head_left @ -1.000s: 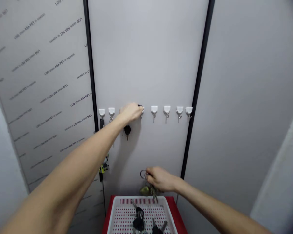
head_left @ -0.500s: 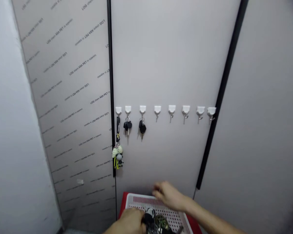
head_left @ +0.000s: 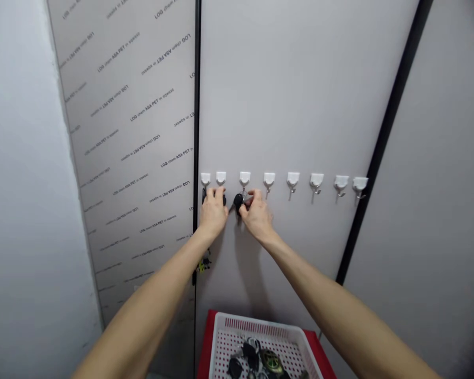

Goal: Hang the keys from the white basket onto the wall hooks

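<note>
My left hand point(head_left: 214, 211) is up at the second hook from the left, its fingers closed around a bunch of keys point(head_left: 224, 200) that they mostly cover. At the third hook, my right hand point(head_left: 256, 213) pinches another bunch of keys with black heads point(head_left: 238, 200), which hangs there from its ring. Partly behind my left wrist, a charm keychain point(head_left: 205, 261) with a black strap hangs from the leftmost hook point(head_left: 206, 179). Between my forearms and lower down, a white basket point(head_left: 260, 322) holds several dark keys and keychains point(head_left: 253, 353).
A row of white hooks runs across the grey panel; those further right, such as one hook point(head_left: 316, 180), carry nothing. Black vertical strips point(head_left: 196, 131) edge the panel. A red stand point(head_left: 207, 337) supports the basket. Printed film covers the panel point(head_left: 142, 158) at left.
Both hands have risen from the basket to the hooks and taken hold of keys on the second and third. The view has shifted slightly, moving the hooks rightward in the picture.
</note>
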Motion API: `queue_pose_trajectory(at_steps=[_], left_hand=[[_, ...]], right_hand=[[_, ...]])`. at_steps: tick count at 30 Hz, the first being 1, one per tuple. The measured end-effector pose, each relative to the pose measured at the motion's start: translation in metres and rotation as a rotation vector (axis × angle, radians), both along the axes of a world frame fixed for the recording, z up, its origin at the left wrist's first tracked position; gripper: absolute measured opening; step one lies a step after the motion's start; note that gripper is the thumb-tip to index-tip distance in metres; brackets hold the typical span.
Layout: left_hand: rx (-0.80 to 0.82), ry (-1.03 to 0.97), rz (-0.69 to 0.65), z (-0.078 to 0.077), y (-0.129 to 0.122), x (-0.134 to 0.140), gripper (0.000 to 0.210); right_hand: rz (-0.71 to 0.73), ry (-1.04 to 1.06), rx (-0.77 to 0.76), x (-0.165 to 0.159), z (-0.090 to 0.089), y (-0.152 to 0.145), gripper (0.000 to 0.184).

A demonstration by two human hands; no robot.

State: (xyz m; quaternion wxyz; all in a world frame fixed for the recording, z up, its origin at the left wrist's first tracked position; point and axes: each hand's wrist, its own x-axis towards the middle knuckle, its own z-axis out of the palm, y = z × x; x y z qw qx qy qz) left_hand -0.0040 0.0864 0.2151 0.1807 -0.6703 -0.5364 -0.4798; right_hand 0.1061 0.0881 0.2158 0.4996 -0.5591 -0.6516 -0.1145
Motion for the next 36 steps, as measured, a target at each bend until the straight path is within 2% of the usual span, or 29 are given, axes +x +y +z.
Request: queue_pose_trajectory(at_steps=[3,5,7,9,12,16,19,22,24,26,29,31,33,36], left_hand=[[0.034,-0.057,-0.07,0.018,-0.003,-0.007,0.03],[0.019,-0.078,-0.104,0.033,-0.007,-0.013,0.028],[-0.035,-0.089,-0.094,0.045,-0.011,-0.018,0.028],[-0.118,-0.061,-0.06,0.054,-0.013,-0.021,0.028],[-0.24,0.119,-0.062,0.066,-0.012,-0.025,0.035],[-0.431,0.416,-0.036,0.084,-0.01,-0.026,0.034],[-0.383,0.579,-0.02,0.091,-0.01,-0.022,0.029],[-0.28,0.631,-0.067,0.092,-0.009,-0.018,0.03],[-0.272,0.554,-0.108,0.092,-0.007,-0.018,0.028],[-0.23,0.35,-0.126,0.092,-0.006,-0.023,0.027],[-0.15,0.0,-0.122,0.089,-0.005,-0.038,0.025],[-0.122,-0.133,-0.114,0.079,-0.007,-0.05,0.024],[-0.141,-0.185,-0.093,0.062,-0.01,-0.059,0.025],[-0.317,-0.161,-0.058,0.031,-0.012,-0.065,0.033]], right_hand=[[0.032,-0.057,0.011,0.004,0.0,0.0,0.026],[0.048,-0.109,0.052,0.003,0.001,-0.002,0.029],[0.02,-0.147,0.064,-0.001,0.002,-0.002,0.035],[-0.026,-0.162,0.046,-0.004,0.004,-0.002,0.032],[-0.019,-0.136,0.026,-0.002,0.007,0.0,0.021],[0.109,-0.053,0.06,0.009,0.018,0.0,0.018],[0.173,-0.018,0.108,0.013,0.035,-0.002,0.017],[0.217,-0.029,0.119,0.011,0.055,-0.003,0.015],[0.257,-0.048,0.085,0.01,0.065,-0.003,0.014],[0.303,-0.055,0.02,0.011,0.07,-0.004,0.014],[0.369,-0.029,-0.104,0.018,0.064,-0.006,0.013],[0.405,0.02,-0.167,0.022,0.057,-0.006,0.012],[0.434,0.107,-0.182,0.024,0.051,-0.004,0.011],[0.435,0.276,-0.121,0.023,0.055,0.002,0.013]])
